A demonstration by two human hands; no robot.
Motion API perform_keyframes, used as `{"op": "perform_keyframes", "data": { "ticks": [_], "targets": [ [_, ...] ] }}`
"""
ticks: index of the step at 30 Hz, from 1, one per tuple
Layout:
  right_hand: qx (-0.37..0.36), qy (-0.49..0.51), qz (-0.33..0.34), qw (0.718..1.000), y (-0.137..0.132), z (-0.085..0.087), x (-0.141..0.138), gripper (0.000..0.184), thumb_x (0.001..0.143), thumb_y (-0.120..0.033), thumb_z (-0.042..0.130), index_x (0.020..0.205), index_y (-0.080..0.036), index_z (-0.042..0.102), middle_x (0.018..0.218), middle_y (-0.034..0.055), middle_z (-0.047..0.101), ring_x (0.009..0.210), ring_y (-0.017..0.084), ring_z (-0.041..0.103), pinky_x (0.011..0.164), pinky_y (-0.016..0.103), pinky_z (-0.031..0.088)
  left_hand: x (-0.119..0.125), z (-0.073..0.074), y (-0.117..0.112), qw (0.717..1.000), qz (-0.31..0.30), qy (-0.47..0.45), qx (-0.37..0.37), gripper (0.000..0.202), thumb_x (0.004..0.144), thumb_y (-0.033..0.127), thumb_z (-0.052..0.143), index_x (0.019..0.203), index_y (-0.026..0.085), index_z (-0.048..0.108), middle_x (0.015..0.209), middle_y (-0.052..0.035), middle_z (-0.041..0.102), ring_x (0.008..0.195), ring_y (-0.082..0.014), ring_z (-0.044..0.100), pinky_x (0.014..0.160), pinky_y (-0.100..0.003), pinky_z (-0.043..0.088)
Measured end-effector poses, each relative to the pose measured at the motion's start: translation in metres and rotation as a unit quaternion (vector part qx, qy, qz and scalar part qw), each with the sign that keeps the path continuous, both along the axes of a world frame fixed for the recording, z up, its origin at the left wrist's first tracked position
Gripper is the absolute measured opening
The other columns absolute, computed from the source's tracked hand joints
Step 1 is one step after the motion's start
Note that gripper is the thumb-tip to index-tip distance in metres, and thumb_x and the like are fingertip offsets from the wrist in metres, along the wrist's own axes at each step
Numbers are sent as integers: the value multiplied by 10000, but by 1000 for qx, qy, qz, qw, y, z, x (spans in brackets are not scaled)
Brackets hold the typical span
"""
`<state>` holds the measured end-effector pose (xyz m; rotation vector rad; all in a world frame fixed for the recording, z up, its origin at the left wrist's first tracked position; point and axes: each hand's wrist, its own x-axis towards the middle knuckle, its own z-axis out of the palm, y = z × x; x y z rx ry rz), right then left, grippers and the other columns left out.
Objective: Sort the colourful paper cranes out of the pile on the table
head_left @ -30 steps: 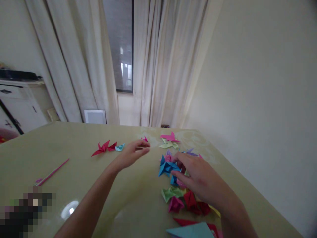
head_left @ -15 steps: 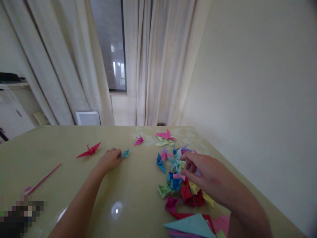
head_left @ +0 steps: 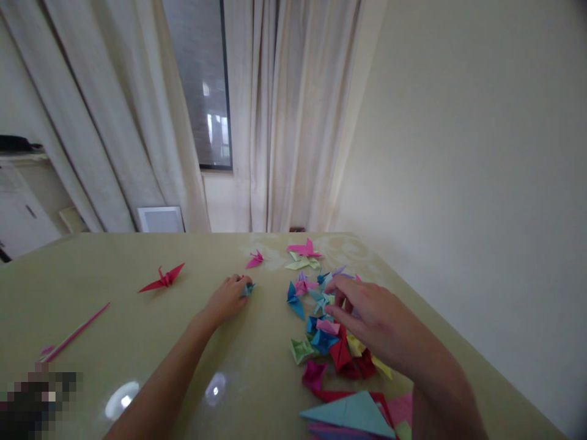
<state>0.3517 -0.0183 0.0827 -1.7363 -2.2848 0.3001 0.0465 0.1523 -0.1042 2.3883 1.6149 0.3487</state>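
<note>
My left hand [head_left: 232,296] is closed on a small light-blue paper crane [head_left: 248,289] at the middle of the table. The fingers cover part of that crane. Over the pile of folded paper on the right hovers my right hand [head_left: 367,305], its fingers bent and the thumb apart from them. Closest to its fingertips lies a pale-blue paper crane [head_left: 318,300]; whether they touch it I cannot tell. A blue paper crane [head_left: 295,300] lies at the pile's left edge, and green, red, pink and yellow folded pieces lie in front.
A red paper crane [head_left: 164,278] stands at the left, with a pink crane [head_left: 255,259] farther back. Pink and pale-green folded papers [head_left: 303,255] lie near the far edge. Thin pink sticks [head_left: 76,333] are at the left. Large folded sheets [head_left: 351,414] lie in front, beside the wall [head_left: 481,183].
My left hand has moved right with the light-blue crane, toward the pile. My right hand stays over the pile, with little change. The view has shifted slightly.
</note>
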Motion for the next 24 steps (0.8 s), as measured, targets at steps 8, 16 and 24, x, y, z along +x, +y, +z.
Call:
{"op": "perform_keyframes", "data": {
  "ticks": [8, 16, 24],
  "targets": [
    [26, 53, 15, 998, 13, -4, -19, 354, 1043, -430, 627, 1338, -236, 656, 1228, 94, 755, 1094, 283, 700, 917, 366, 492, 28, 69, -33, 983, -106, -150, 8, 280, 918, 202, 590, 1190, 218, 657, 1009, -23, 704, 916, -183, 657, 858, -279, 524],
    [59, 159, 30, 985, 13, -16, -42, 647, 1030, -439, 639, 1593, -184, 449, 1378, 167, 710, 1226, 314, 687, 1046, 445, 498, 77, 128, -116, 898, -219, -377, 55, 409, 944, 134, 611, 1331, 264, 627, 1312, -75, 698, 1206, -232, 642, 1080, -378, 511],
    [69, 240, 110, 962, 7, -19, -51, 442, 986, -208, 655, 1424, -241, 605, 1254, 68, 764, 1139, 231, 716, 981, 344, 508, 89, 113, -155, 892, -177, -410, 77, 480, 876, 37, 619, 1278, 294, 572, 1449, -82, 592, 1386, -255, 561, 1199, -455, 476]
  ]
}}
